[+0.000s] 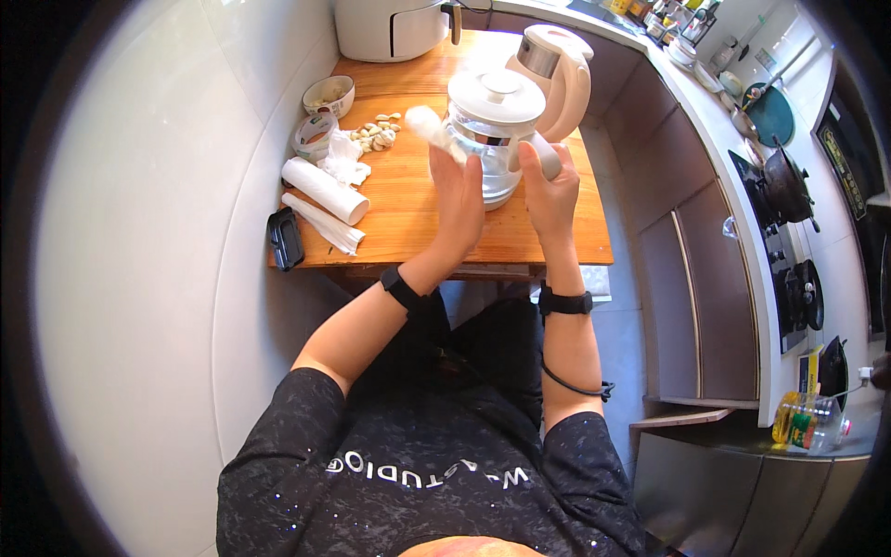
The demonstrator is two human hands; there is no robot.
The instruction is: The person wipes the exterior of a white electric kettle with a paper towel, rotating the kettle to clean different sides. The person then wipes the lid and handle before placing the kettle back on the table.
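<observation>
A glass kettle with a white lid (497, 97) stands upright in front of me, over the wooden table (404, 237). Its light grey handle is gripped by my right hand (553, 184). My left hand (457, 191) is raised at the kettle's left side, with a crumpled white tissue or cloth (429, 125) at its fingertips. The glass holds what looks like clear liquid. Whether the kettle's base touches the table cannot be told.
Behind it stands a beige electric kettle (557, 76), with a white air fryer (393, 28) at the back. Along the left lie garlic cloves (377, 134), a bowl (329, 96), a tape roll (314, 136), a paper towel roll (325, 189), folded paper (324, 223) and a black case (285, 238).
</observation>
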